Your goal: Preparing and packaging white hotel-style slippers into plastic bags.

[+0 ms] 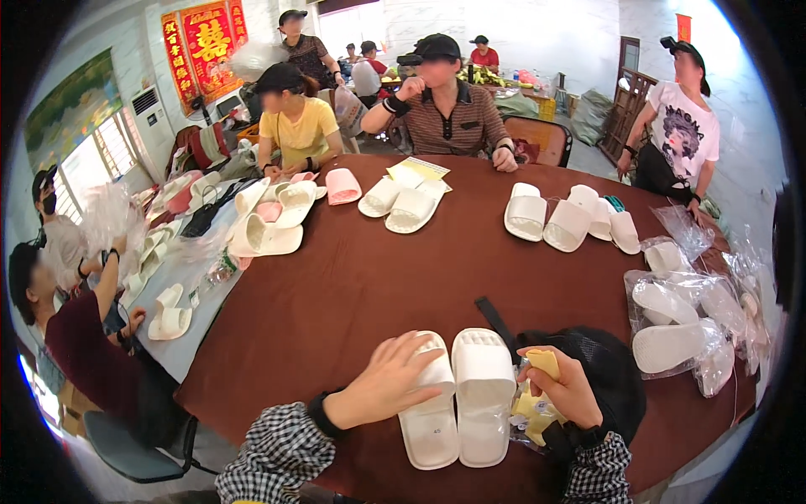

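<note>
A pair of white slide slippers lies side by side on the brown-covered table in front of me, toes pointing away. My left hand [382, 382] rests over the strap of the left slipper [430, 437], fingers spread and palm down. The right slipper [483, 433] is untouched beside it. Just right of the pair, my right hand [569, 391] pinches a small folded yellow piece [544, 362], whose material I cannot make out. Below that hand, more yellow pieces [531, 413] lie in clear plastic, partly hidden. A black mesh-fabric item [609, 365] with a strap sits behind my right hand.
More white slippers [567, 225] stand across the brown table [369, 286]. Bagged slippers [667, 344] lie at the right edge. A pink slipper [342, 186] and yellow sheets [428, 168] are at the far side. Several people surround the table; a grey side table [197, 273] adjoins left.
</note>
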Available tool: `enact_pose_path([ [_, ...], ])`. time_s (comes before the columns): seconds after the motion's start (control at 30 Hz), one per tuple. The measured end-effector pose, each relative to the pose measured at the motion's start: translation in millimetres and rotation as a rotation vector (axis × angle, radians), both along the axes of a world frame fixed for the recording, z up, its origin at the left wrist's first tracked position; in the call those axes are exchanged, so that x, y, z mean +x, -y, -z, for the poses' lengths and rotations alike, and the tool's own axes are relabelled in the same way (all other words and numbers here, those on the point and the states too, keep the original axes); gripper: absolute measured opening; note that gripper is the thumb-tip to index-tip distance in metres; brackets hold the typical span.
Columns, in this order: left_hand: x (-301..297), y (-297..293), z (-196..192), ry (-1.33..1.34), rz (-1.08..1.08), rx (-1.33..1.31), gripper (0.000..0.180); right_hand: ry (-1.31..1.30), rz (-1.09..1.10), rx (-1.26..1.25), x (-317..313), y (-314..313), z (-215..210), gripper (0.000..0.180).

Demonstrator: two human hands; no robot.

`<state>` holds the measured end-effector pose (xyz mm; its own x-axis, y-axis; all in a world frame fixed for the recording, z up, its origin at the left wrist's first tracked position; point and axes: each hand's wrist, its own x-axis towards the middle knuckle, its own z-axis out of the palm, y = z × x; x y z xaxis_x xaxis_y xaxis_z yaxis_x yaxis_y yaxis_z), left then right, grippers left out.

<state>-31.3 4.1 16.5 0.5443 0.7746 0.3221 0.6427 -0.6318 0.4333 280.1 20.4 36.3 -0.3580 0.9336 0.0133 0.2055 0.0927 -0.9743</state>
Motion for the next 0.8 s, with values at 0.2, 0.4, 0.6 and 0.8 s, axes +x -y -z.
enact_pose_path([
  [0.2,-1,22,25,-0.15,-0.187,-0.337,0.071,0.055,0.001,0.025,5,-1,8,0.027],
  [0.4,19,30,-21,0.293,-0.104,-0.311,0.054,0.091,-0.033,0.022,5,-1,16,0.026],
  [0.6,57,42,-66,1.177,0.179,-0.677,0.038,0.102,-0.059,0.079,3,0,14,0.026],
  [0.8,48,-29,-32,0.755,0.009,-0.444,0.03,0.16,-0.022,0.117,12,2,20,0.026],
])
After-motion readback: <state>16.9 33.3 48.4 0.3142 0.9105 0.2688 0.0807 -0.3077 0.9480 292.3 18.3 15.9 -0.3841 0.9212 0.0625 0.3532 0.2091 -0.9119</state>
